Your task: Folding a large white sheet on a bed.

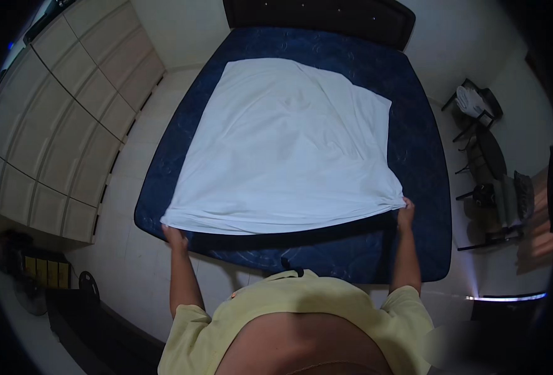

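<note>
A white cloth sheet (281,145) is spread over the middle of a blue patterned mattress (421,154), with soft creases across it. My left hand (175,236) grips its near left corner. On the opposite side, my right hand (405,214) holds the near right corner, where the fabric bunches into gathers. Between my hands the near edge is pulled out and sags slightly towards me, with a dark shadow on the mattress below it. The sheet's far edge lies loose and uneven, short of the headboard.
A dark headboard (318,18) stands against the far wall. Pale paneled wardrobes (56,126) line the left side, beside tiled floor (126,187). Along the right are a dark chair (489,101) bearing folded white cloth (470,101) and a dark round table (491,150). Dark furniture (103,328) sits at the lower left.
</note>
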Demonstrator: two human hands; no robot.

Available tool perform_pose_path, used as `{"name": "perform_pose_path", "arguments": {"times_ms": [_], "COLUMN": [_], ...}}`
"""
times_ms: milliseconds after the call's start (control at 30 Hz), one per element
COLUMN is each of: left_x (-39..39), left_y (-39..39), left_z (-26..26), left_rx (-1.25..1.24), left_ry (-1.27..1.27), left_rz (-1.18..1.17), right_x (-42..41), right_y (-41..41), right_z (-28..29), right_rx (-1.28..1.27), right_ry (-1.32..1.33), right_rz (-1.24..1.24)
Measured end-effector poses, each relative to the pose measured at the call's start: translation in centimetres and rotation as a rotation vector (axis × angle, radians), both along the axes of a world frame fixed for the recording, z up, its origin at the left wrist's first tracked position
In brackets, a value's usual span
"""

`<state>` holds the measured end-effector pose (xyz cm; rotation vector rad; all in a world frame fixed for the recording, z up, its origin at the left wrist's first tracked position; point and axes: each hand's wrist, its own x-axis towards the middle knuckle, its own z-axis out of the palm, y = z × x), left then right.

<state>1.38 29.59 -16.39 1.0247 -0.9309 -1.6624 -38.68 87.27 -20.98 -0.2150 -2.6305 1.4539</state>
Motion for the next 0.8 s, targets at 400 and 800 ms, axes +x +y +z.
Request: {"name": "perform_pose_path", "arguments": {"times_ms": [400, 800], "left_x": [3.4, 6.2], "left_y": [2.7, -3.3], "left_z": [-6.2, -3.9], "left_rx": [0.365, 0.157], "left_ry": [-0.333, -0.223], "left_rz": [0.162, 0.352], "right_x": [6.0, 11.1], "right_y": [-0.2, 0.3], "right_z": [-0.9, -3.2], "right_rx": [-0.123, 0.030], "right_ry": [-0.470, -0.425], "right_rz": [-0.148, 0.024]}}
